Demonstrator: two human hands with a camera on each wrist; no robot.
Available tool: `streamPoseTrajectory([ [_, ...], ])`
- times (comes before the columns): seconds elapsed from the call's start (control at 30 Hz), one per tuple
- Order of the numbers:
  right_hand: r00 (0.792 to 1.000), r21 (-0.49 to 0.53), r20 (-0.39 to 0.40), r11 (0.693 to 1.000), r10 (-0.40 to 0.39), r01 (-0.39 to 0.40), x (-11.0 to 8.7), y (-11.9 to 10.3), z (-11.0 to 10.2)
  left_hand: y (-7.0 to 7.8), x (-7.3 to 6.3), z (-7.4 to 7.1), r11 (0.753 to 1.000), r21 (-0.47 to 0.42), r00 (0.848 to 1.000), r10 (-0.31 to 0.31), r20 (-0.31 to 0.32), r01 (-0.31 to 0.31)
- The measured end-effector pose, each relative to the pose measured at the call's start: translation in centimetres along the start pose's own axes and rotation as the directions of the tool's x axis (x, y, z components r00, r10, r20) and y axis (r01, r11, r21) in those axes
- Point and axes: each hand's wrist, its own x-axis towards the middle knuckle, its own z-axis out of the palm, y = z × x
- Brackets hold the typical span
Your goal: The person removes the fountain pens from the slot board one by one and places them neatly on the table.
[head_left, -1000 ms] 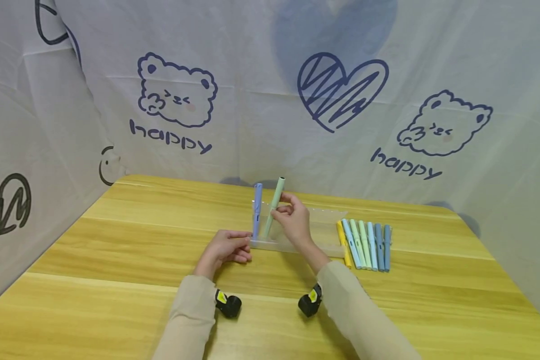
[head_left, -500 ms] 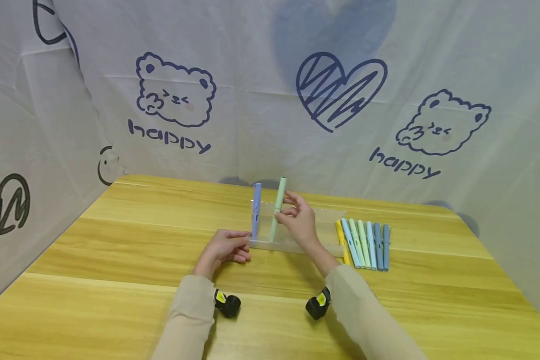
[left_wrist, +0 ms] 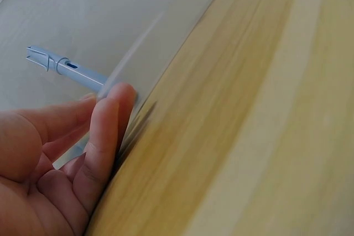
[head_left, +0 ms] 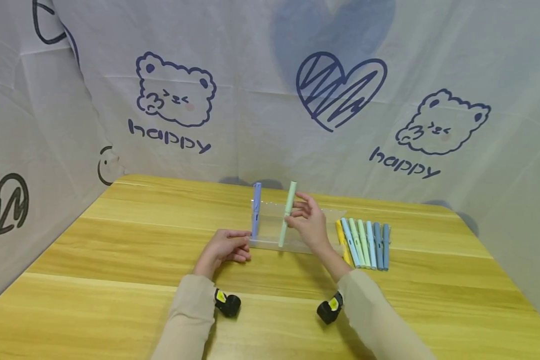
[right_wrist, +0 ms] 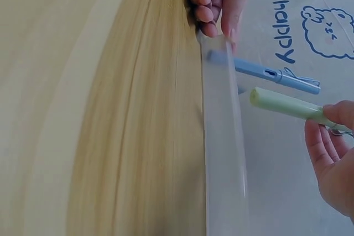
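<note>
A clear plastic pen holder [head_left: 267, 244] with a low front strip stands on the table. My left hand [head_left: 227, 246] pinches its left end between thumb and fingers, as the left wrist view [left_wrist: 63, 156] also shows. Just beside that hand, a periwinkle-blue pen [head_left: 256, 205] stands upright in the holder, its clip near the top. My right hand [head_left: 309, 225] grips a light green pen [head_left: 291, 192] around its middle, slightly tilted. In the right wrist view, the green pen's lower end [right_wrist: 263, 98] hangs behind the front strip's edge, apart from the blue pen.
To the right of the holder, a row of capped pens lies side by side: a yellow pen [head_left: 345, 245], then light blue, green and dark blue ones [head_left: 379, 247]. A printed white cloth [head_left: 261, 125] hangs behind the wooden table [head_left: 139, 295].
My right hand has moved to the right along the holder with the green pen, away from the blue pen. The left hand and blue pen have stayed in place.
</note>
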Motion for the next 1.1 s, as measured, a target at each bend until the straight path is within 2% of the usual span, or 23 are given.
streamPoseTrajectory([
  [0.27, 1.0, -0.038, -0.009, 0.999, -0.008, 0.008, -0.5, 0.0, -1.4, 0.0, 0.1, 0.0, 1.0, 0.003, 1.0, -0.001, -0.009, 0.001],
  [0.53, 0.998, -0.056, 0.008, 0.997, -0.055, 0.055, -1.0, 0.0, -2.7, -0.2, 0.2, 0.0, 1.0, 0.004, 1.0, 0.003, -0.01, -0.003],
  [0.63, 0.999, -0.066, 0.022, 0.997, -0.043, 0.044, -1.4, -0.8, -3.0, -0.2, 0.2, 0.0, 1.0, 0.007, 1.0, 0.004, -0.012, -0.004],
  [0.77, 0.999, -0.079, 0.032, 0.996, -0.043, 0.046, -1.6, -0.7, -3.5, -0.2, 0.2, 0.0, 1.0, 0.008, 1.0, 0.007, -0.013, -0.007],
  [0.83, 0.998, -0.078, 0.027, 0.995, -0.064, 0.066, -1.5, 0.1, -3.8, -0.2, 0.2, 0.0, 1.0, 0.008, 1.0, 0.005, -0.014, -0.005],
  [1.1, 0.998, -0.079, 0.011, 0.995, -0.067, 0.068, -1.9, 0.1, -4.8, 0.0, 0.1, 0.0, 1.0, 0.009, 1.0, -0.001, -0.011, 0.002],
])
